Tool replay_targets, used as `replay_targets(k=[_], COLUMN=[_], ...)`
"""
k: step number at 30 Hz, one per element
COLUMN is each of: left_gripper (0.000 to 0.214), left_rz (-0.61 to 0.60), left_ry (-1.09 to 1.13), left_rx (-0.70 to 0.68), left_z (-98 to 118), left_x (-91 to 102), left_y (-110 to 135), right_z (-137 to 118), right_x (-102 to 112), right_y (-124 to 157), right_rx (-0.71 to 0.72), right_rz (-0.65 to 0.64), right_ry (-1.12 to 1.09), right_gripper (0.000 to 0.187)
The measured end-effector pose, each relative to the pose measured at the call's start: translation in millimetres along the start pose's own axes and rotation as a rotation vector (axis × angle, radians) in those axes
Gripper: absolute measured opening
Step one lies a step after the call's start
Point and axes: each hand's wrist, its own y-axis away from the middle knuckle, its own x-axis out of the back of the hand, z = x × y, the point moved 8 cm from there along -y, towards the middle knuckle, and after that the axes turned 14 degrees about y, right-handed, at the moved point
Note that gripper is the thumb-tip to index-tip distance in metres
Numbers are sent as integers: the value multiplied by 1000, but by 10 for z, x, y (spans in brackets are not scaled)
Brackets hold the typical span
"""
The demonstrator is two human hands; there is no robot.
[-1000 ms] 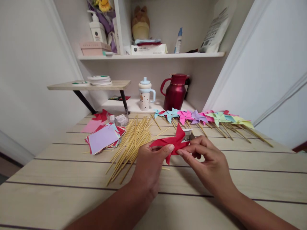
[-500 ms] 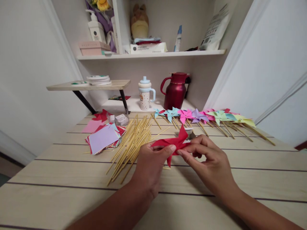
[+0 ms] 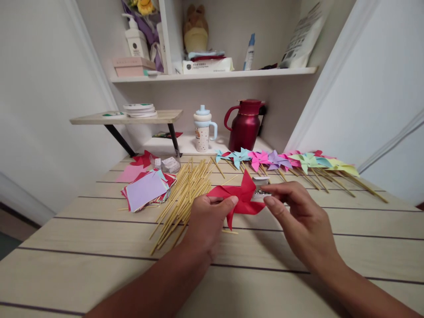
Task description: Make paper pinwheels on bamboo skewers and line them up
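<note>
Mid-frame, the left hand pinches a red folded-paper pinwheel; the right hand (fingers loosely open) sits just beside it.

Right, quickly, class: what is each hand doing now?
Left hand: closed on the red paper pinwheel.
Right hand: fingers at the pinwheel's edge; grip cannot be told.

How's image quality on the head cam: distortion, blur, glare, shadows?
Head view: wide-angle, the left wall trim bows near the frame edge; light soft and even, no glare; only faint shadows on the table under the left hand and right hand; red pinwheel and bamboo sticks sharp, no motion blur.
</note>
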Motion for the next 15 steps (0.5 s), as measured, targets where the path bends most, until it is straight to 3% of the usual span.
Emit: replay_targets(k=[4,8,15], left_gripper=[13,14,15], left_rz=[55,1,-78], left_ry=[-39,-97,-153], left_rx=[-35,-41,-66], left_z=[7,-44,-41], left_x=[56,29,-53], left_y=[-25,-45,0], right_z=[219,345,201], right_x=[-98,-263,-359], right_y=[-15,-4,-13], right_rx=[-184,-300,-194], right_rz=[-118,-256,-370], right_ry=[-156,-266,-276], right_gripper=[48,63,30])
